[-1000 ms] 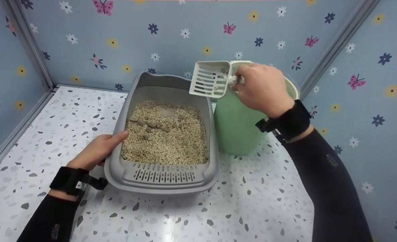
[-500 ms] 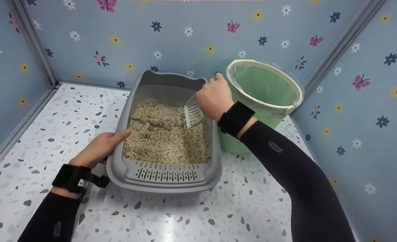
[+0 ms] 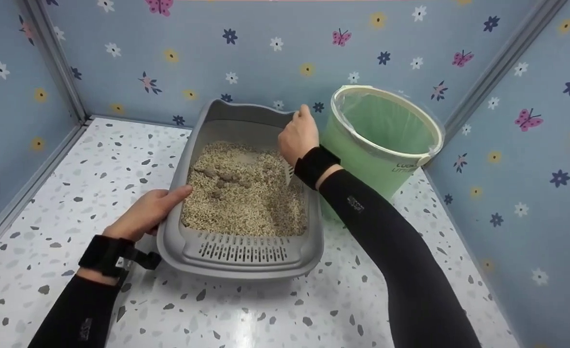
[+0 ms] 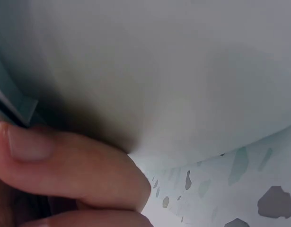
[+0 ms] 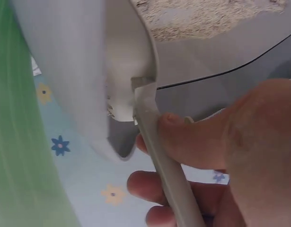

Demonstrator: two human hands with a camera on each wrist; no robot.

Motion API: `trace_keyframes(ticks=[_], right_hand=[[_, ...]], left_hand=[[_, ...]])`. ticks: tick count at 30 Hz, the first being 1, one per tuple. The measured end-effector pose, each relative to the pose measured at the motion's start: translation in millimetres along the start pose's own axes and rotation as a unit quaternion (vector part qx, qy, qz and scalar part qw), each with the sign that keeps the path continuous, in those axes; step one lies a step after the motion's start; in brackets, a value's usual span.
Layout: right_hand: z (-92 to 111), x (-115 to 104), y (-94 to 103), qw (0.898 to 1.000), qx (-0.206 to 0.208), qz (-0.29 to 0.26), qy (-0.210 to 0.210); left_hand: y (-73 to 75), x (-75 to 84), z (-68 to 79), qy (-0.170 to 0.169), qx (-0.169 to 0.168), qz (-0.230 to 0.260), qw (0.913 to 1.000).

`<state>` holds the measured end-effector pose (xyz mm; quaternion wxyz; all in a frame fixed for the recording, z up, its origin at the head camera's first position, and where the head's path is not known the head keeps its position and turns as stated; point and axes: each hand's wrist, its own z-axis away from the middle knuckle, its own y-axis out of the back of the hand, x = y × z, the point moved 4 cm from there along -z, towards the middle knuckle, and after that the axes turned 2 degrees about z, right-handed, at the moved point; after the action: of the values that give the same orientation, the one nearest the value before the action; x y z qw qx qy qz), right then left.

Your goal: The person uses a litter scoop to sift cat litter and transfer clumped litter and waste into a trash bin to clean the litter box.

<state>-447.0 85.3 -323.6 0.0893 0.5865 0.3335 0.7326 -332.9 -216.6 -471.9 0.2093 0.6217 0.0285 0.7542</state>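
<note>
The pale scoop (image 3: 290, 175) is inside the gray tray (image 3: 244, 270), over by its right side, with its slotted end below the right hand (image 3: 298, 137). That hand grips the scoop by its handle (image 5: 166, 165), with the thumb on one side and bent fingers on the other. The hand hides most of the scoop from the head camera, so I can't tell if its tip touches the litter (image 3: 236, 208). The litter is tan, made of tiny bits, and lies spread in the tray. Darker lumps (image 3: 227, 179) sit in it, up and left of the middle. The left hand (image 3: 149, 210) holds the tray's left rim, thumb on top and curled fingers underneath. Just right of the tray stands a green bin (image 3: 367, 169) with a cream rim and a clear bag (image 3: 347, 113) inside. Both arms wear black sleeves (image 3: 386, 227) and black wrist straps (image 3: 316, 166). Under it all is a white floor (image 3: 193, 314) with gray specks, and blue walls (image 3: 265, 63) with flowers and butterflies stand around
</note>
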Motion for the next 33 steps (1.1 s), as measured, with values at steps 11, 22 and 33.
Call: trace_keyframes(ticks=[11,22,33], right_hand=[[-23.8,0.1,-18.7,0.999,-0.017,-0.028,0.001],[-36.0,2.2,-21.0,0.998,-0.031,-0.061,-0.004],[-46.7,1.1,-13.8,0.994,-0.055,-0.089,0.021]], left_hand=[[0.3,-3.2,-0.1,0.003,0.001,0.001,1.0000],[1.0,-1.7,-1.0,0.003,0.002,0.013,0.9999],[0.6,-2.2,-0.4,0.006,0.000,0.014,0.9999]])
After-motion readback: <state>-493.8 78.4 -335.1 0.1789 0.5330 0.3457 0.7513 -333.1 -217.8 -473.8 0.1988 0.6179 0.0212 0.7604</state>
